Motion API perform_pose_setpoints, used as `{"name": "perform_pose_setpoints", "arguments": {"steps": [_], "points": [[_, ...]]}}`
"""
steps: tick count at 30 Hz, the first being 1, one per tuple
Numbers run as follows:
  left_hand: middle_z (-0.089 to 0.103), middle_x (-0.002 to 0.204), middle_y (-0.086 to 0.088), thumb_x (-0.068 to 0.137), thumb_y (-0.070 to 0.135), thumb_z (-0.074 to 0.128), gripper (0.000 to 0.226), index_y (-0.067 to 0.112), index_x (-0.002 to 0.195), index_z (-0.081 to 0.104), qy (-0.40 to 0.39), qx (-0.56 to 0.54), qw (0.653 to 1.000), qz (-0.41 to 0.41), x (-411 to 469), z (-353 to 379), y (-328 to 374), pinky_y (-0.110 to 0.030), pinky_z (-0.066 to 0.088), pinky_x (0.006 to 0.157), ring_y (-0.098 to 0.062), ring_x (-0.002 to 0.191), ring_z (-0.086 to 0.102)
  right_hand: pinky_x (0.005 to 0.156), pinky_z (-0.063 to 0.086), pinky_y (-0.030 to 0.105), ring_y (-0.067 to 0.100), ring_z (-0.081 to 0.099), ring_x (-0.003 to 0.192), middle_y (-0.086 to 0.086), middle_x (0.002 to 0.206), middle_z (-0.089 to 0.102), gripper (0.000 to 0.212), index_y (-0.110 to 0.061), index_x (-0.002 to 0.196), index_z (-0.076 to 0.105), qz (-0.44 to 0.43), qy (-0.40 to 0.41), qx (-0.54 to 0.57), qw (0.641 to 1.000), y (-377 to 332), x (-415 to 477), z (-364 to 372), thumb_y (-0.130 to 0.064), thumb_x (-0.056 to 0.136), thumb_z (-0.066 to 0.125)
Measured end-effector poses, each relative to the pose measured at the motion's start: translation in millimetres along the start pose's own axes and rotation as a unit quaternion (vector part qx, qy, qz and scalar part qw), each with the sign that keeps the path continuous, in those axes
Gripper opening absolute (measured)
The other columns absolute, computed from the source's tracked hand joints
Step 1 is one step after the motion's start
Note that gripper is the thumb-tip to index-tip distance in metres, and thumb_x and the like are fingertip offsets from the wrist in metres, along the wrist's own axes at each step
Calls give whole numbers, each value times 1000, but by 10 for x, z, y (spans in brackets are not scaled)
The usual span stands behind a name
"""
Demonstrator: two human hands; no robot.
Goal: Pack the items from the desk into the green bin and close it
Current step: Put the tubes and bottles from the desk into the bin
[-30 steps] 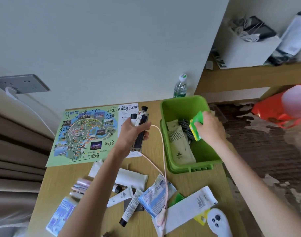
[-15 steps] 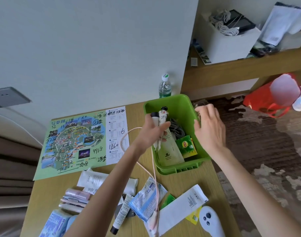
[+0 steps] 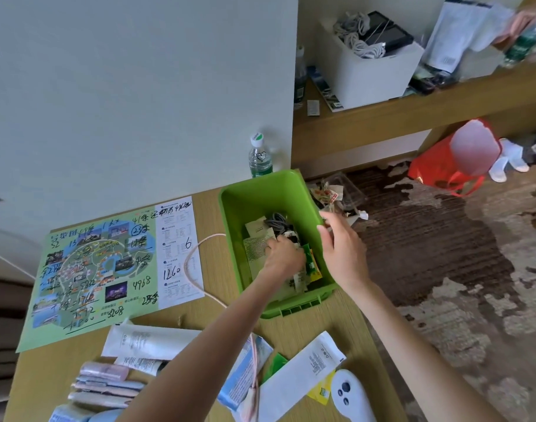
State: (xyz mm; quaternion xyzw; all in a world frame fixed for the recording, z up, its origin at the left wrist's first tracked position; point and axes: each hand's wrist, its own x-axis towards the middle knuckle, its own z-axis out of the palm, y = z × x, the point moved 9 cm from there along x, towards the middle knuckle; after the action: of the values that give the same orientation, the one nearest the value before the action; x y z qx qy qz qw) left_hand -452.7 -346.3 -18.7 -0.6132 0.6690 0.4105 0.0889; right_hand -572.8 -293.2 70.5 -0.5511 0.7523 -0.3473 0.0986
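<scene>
The bin [image 3: 254, 190] around the left hand [image 3: 283, 257] is bright green. Just right of this hand there is a yellow and green packet [image 3: 311, 263]. To its left are a pale pink cable [image 3: 189, 263] and a green sheet [image 3: 102, 269] with a blue round map and black handwriting. Beyond the right hand [image 3: 343, 251], the carpet [image 3: 443, 254] is dark brown with beige patches, and the bag [image 3: 437, 169] is red.

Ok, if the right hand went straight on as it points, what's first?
Probably the right rim of the green bin: the fingertips of the right hand sit at it. If the hand rides above the rim, the bin's inside comes next; depth is unclear.
</scene>
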Motion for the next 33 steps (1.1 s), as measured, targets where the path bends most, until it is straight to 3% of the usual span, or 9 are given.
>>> {"name": "perform_pose_setpoints", "arguments": {"steps": [6, 9, 13, 18, 22, 27, 31, 33], "points": [[34, 144, -25, 95, 12, 46, 41, -1, 133, 41, 15, 54, 997, 47, -56, -114, 53, -39, 44, 92, -36, 118, 50, 72, 56, 32, 17, 67, 91, 2, 124, 62, 31, -8, 129, 56, 2, 1, -7, 1000, 5, -7, -12, -19, 101, 47], [52, 128, -16, 97, 19, 45, 34, 3, 127, 48, 106, 81, 985, 109, -241, -425, 136, -40, 54, 79, -30, 101, 60, 75, 57, 34, 18, 67, 96, 3, 127, 62, 33, -8, 130, 54, 1, -10, -17, 1000, -11, 0, -14, -21, 102, 46], [64, 111, -5, 98, 18, 46, 23, 10, 114, 60, 244, 14, 950, 192, -642, -1017, 44, -39, 58, 73, -20, 88, 65, 77, 55, 33, 21, 64, 102, 6, 124, 61, 33, -5, 130, 54, -1, -10, -52, 999, -87, -26, -51, -19, 101, 46], [69, 104, 0, 94, 14, 51, 19, 14, 106, 65, 336, -50, 923, 179, -1083, -1480, -624, -33, 54, 71, -16, 83, 64, 93, 48, 35, 25, 55, 111, 9, 121, 54, 32, -4, 123, 55, -63, 14, -107, 992, -506, -253, -112, -10, 91, 57], [70, 100, -1, 95, 15, 53, 15, 14, 102, 67, 348, -63, 924, 142, -1352, -1424, -1307, -29, 51, 64, -14, 78, 63, 85, 49, 34, 21, 56, 103, 5, 119, 54, 26, -8, 115, 56, -110, 4, -58, 992, -964, -622, -20, -7, 89, 56], [71, 96, -2, 95, 15, 55, 14, 12, 102, 67, 296, -73, 949, 86, -1631, -897, -2177, -34, 54, 69, -18, 83, 66, 84, 46, 26, 15, 53, 96, 3, 113, 54, 25, -10, 107, 59, -207, -41, -9, 977, -1408, -1313, 290, 0, 83, 57], [70, 101, -1, 95, 12, 53, 16, 14, 103, 66, 240, -64, 966, 70, -1817, -290, -2600, -34, 55, 70, -17, 85, 66, 77, 47, 28, 19, 55, 89, 2, 103, 56, 21, -9, 101, 61, -230, -160, -26, 960, -1275, -1875, 689, 3, 85, 57], [67, 104, 1, 96, 15, 53, 17, 16, 103, 67, 222, -55, 971, 65, -1872, -46, -2701, -32, 54, 67, -13, 84, 64, 84, 44, 28, 21, 54, 97, 1, 105, 54, 25, -10, 104, 59, -206, -253, -70, 943, -1010, -2108, 918, 3, 83, 57]]}}
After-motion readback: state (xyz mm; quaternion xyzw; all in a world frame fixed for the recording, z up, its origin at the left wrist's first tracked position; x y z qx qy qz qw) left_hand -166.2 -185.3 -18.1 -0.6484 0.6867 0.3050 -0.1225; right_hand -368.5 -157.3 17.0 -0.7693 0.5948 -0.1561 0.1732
